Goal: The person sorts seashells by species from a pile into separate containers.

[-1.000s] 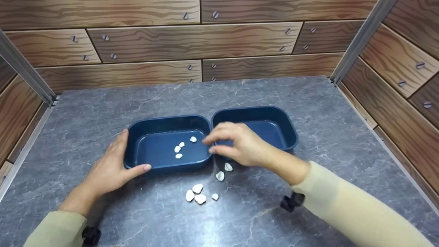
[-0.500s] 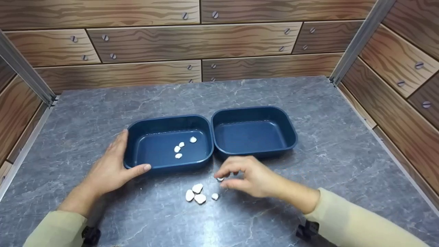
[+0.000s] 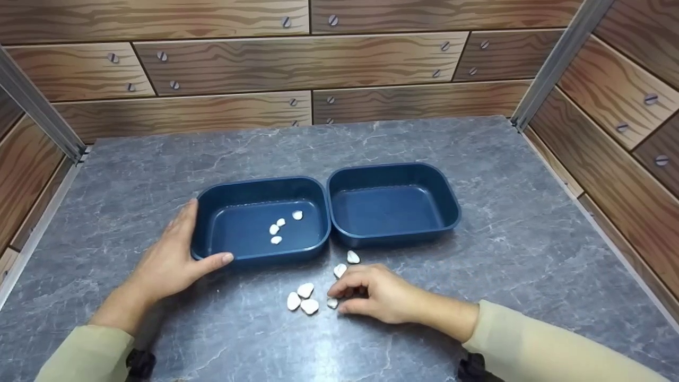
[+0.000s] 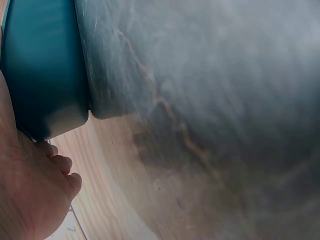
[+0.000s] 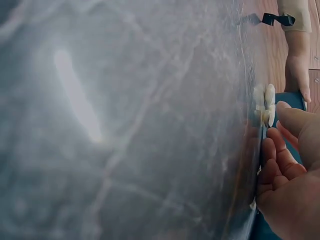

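Observation:
My left hand (image 3: pixel 170 254) rests against the left end of the left blue tray (image 3: pixel 260 260), thumb on the front rim and fingers along the side. Several small white shells (image 3: pixel 274 229) lie inside this tray. In the head view my right hand (image 3: pixel 379 294) is low over the table, its thumb and index fingertips on either side of a small white shell (image 3: pixel 332 303). A gap shows between thumb and fingers in the right wrist view. Two more shells (image 3: pixel 353 257) lie just beyond that hand, one partly beside its knuckles. To its left sit three larger shells (image 3: pixel 310 306) close together.
A second blue tray (image 3: pixel 392 212), with no shells in it, stands beside the left one, their ends meeting. The grey marbled table (image 3: pixel 212 329) is bounded by wood-patterned walls (image 3: pixel 297 63) at the back and sides.
My right hand came back from the gap between the trays, passed over the nearer loose shells, and moved down to the small shell in front. My left hand stayed on the tray.

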`<state>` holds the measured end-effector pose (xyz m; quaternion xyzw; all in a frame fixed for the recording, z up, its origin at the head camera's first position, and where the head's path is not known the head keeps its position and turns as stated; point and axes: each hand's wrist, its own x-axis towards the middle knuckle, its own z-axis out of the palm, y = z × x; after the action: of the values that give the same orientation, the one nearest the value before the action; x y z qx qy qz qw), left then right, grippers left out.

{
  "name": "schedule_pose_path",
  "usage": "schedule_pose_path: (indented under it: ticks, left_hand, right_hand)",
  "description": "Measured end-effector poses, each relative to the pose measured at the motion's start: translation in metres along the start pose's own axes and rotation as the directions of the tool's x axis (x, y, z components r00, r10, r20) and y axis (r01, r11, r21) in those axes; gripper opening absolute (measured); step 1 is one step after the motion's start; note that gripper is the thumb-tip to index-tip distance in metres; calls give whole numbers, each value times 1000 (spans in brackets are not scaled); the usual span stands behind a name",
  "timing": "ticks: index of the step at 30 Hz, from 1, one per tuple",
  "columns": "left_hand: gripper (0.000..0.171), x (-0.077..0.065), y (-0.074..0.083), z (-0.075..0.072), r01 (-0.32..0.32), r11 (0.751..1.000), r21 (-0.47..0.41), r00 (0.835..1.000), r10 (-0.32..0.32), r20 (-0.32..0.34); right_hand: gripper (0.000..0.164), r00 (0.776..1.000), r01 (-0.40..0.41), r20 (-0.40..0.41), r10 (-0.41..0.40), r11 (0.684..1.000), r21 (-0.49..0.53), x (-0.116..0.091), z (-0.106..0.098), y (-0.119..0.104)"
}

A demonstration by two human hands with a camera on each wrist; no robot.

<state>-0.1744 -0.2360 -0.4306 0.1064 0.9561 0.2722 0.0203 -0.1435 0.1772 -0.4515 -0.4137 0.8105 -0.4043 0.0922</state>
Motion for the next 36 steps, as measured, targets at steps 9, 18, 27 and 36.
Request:
schedule_pose_path:
  ticks: [9,18,27,36]
  left_hand:
    - [127,-1,1,-1,2,1000,3,1000,-2,-3]
    - [128,0,2,-1,-1,1000,7,1000,1,-7]
    - [129,0,3,-1,-4,1000,3,1000,5,-7]
    - [128,0,2,-1,4,1000,1,1000,-4,0]
  right_hand:
    - [24,1000,-29,0,29,999,-41,1,4,2]
    - [23,999,-32,4,33,996,-87,1,4,2]
    - [22,1000,-8,3,8,996,-93,1,4,3]
    - [21,1000,-16,16,17,996,-89,2,5,4]
